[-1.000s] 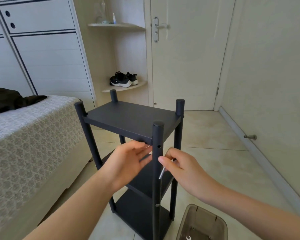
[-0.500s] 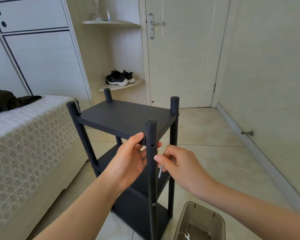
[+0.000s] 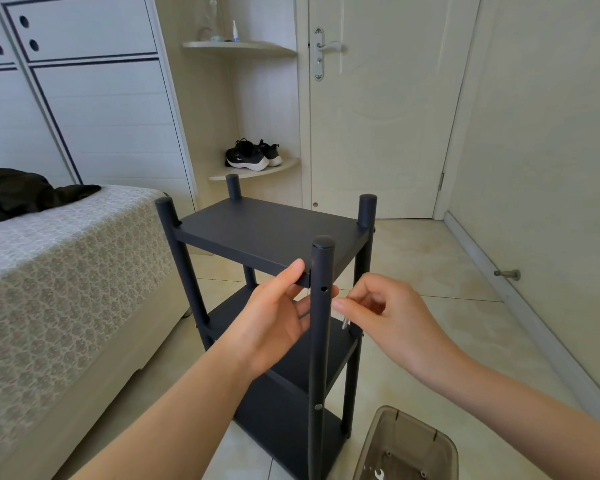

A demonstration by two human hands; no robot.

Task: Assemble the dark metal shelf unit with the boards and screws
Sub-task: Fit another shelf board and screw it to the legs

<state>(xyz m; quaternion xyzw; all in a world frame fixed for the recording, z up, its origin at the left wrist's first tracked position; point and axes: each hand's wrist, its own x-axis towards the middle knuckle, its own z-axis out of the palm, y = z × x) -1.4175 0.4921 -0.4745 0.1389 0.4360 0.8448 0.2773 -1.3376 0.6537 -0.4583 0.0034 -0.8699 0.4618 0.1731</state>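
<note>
Beige patterned bed (image 3: 66, 258) at left. Dark metal shelf unit (image 3: 278, 407) upright on tiled floor (image 3: 430, 341) just beside bed. Smoky plastic bin (image 3: 417, 420) on floor near unit. Left hand (image 3: 274, 317) grips top board (image 3: 267, 233) edge, thumb above, fingers beneath. Right hand (image 3: 388, 317) fingers pinched together on thin silver tool (image 3: 344, 322), just beside front post (image 3: 321, 341).
</note>
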